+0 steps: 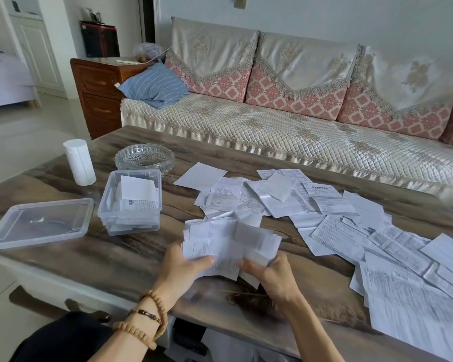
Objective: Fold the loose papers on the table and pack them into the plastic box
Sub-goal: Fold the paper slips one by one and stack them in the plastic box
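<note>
Both hands, left hand (187,259) and right hand (270,273), pinch a crumpled sheaf of papers (228,244) at its near edge, fingers closed on it. Light, limp sheets; best gripped at corners. The plastic box (130,205) sits at ten o'clock on the counter (115,257).

**Living room around the sofa**

A long sofa (285,121) with pink patterned cushions stands against a pale wall (324,14). Left of it stands a wooden cabinet (97,92); further left, pale floor tiles (24,137) and a bed (3,79).
</note>
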`<state>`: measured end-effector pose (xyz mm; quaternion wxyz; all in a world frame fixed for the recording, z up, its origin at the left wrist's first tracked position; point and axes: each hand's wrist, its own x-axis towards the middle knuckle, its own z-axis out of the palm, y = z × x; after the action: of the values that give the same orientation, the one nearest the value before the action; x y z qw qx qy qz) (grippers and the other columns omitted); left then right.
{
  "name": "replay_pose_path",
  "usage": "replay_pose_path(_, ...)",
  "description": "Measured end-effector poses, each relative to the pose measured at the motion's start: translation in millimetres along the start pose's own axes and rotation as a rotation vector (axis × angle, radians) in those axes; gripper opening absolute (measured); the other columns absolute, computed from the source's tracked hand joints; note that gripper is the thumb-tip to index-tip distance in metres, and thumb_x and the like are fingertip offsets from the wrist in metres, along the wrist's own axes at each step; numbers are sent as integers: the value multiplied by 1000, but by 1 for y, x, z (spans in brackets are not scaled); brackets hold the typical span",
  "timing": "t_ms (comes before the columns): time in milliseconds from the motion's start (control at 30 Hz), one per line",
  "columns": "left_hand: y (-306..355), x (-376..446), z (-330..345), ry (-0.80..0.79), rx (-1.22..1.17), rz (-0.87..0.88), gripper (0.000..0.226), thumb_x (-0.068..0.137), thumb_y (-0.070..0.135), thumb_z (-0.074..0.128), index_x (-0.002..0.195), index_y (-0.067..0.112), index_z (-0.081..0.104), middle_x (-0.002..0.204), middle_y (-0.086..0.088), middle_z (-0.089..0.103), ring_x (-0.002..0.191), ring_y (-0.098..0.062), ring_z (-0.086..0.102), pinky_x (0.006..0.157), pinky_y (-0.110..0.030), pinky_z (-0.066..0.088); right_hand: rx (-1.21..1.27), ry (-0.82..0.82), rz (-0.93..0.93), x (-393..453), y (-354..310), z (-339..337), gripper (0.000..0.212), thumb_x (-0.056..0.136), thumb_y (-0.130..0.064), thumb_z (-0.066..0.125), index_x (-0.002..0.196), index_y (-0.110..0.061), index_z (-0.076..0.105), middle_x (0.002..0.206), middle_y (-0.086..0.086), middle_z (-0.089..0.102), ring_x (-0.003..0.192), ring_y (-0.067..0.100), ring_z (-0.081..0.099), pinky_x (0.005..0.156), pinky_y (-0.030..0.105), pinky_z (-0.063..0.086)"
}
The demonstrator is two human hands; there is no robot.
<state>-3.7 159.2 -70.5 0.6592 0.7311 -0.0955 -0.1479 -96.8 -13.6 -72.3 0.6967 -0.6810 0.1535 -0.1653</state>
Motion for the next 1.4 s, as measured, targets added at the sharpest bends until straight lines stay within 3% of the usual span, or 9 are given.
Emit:
replay_pose_path(100,7,4,3,48,-27,26,21,75,0,79,76,19,71,72,6,74,70,-11,70,53,-16,52,35,8,-55,-1,-3,-2,19,74,3,79,90,-6,76,94,13,76,90,26,72,78,35,58)
replay_pose_path(333,4,12,-6,-114,-39,-34,22,73,-5,80,89,7,74,83,-5,77,80,-20,73,61,-23,56,53,-24,-52,3,4,-3,71,56,-29,91,117,-6,64,107,9,74,103,26,69,85,37,56)
replay_pose_path(467,1,16,0,-99,-2,-7,16,78,0,77,82,15,74,79,5,76,76,-8,72,62,-19,55,73,-39,-64,4,5,3,49,63,-20,91,105,-3,70,101,11,75,96,23,71,76,31,56)
replay_pose_path(600,0,14,1,-52,-71,0,23,78,-5,75,84,16,73,80,1,77,79,-13,73,65,-22,58,49,83,-64,10,6,11,19,68,-5,85,86,-5,76,91,12,76,86,23,71,75,41,60)
replay_pose_path(767,7,16,-16,-114,-80,68,39,66,-8,82,97,15,72,89,-4,76,86,-17,72,74,-35,60,79,-36,-86,12,-3,1,34,61,-9,88,92,-1,75,95,15,75,90,24,72,75,34,58)
replay_pose_path(867,1,19,-9,-135,1,17,27,72,2,83,93,15,73,87,-3,77,86,-21,73,73,-38,61,37,-70,-62,11,4,4,31,59,-6,87,88,-3,75,93,12,76,87,19,72,72,28,56)
replay_pose_path(1067,-1,24,-12,-62,-73,39,28,74,9,83,95,22,70,90,6,76,89,-10,71,83,-38,57,58,-18,-142,17,-2,2,28,65,-6,85,91,-4,76,94,15,75,90,26,72,76,39,59)
replay_pose_path(1233,-4,25,-16,-144,23,30,20,73,9,84,89,18,75,87,-1,77,86,-18,73,82,-46,59,16,-67,-70,20,7,-2,20,68,-5,83,87,-7,77,94,13,76,90,22,71,79,36,57)
replay_pose_path(1400,-5,30,-15,-86,34,97,36,81,12,77,81,48,75,86,5,76,85,-16,72,82,-48,59,-17,-50,-57,23,10,-7,21,69,-9,83,88,-2,76,94,17,75,93,29,71,84,43,57)
